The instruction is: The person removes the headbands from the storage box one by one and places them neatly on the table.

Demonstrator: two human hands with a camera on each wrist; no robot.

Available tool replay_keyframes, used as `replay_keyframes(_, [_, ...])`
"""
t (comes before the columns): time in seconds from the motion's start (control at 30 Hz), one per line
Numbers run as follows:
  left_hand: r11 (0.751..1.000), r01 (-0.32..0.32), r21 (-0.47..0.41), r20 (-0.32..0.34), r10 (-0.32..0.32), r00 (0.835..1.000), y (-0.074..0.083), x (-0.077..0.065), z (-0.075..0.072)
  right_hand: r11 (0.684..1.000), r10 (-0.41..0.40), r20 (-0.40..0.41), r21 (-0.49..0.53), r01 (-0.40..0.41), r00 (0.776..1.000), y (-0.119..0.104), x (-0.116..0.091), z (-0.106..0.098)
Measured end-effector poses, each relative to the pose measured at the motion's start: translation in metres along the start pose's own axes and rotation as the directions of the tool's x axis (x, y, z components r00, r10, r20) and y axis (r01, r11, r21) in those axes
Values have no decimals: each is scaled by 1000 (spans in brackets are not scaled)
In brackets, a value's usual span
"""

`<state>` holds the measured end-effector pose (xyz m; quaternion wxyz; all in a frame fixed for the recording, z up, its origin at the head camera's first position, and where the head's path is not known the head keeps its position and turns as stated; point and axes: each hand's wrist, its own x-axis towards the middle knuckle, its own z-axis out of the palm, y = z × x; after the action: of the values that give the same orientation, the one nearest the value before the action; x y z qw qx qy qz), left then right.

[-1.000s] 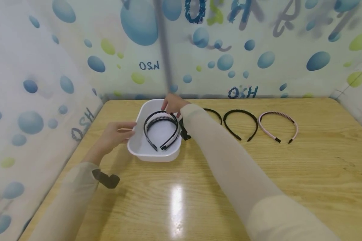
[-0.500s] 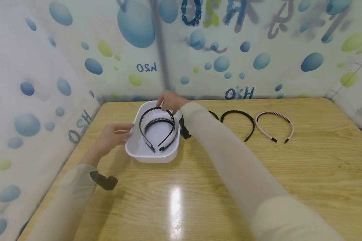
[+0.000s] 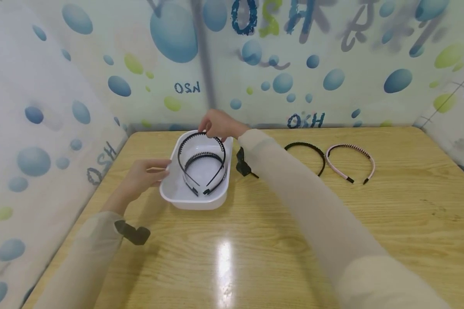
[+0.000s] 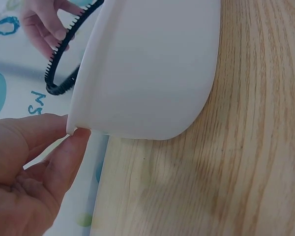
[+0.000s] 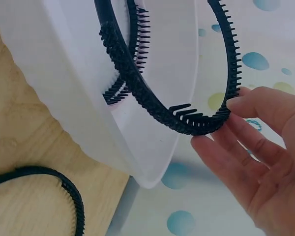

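Hands apart, both occupied. Left hand [image 3: 144, 176] pinches the left rim of the white bin [image 4: 147, 73], thumb and fingers gripping the edge; bin sits at the far left of the table [image 3: 170, 262]. Right hand [image 3: 219, 124] pinches the toothed black headband [image 5: 146, 101] by its far arc, tilted, arc up by the far rim, ends over the bin interior; can't tell if they touch anything. Nested headbands [image 3: 204, 155] lie inside. Right of bin: dark headband [image 3: 303, 143], partly behind the sleeve, then pink headband [image 3: 350, 146] beside it.
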<state>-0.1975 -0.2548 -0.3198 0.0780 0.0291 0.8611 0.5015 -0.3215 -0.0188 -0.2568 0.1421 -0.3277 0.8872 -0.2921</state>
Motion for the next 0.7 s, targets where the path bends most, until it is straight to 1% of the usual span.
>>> replay_keyframes(0.23, [1000, 8, 1, 2, -8, 1000, 0, 0, 0, 1000, -29, -7, 2, 29, 1000, 1, -12, -16])
replay_keyframes(0.37, [1000, 9, 6, 4, -9, 1000, -1, -1, 0, 998, -58, -1, 4, 58, 998, 5, -19, -23])
replay_keyframes(0.57, [1000, 1, -3, 2, -1, 1000, -2, 0, 0, 997, -83, 3, -3, 83, 997, 11, -34, -34])
replay_keyframes(0.7, [1000, -1, 8, 4, 1, 1000, -1, 0, -1, 996, -90, -6, 3, 90, 996, 15, -45, -40])
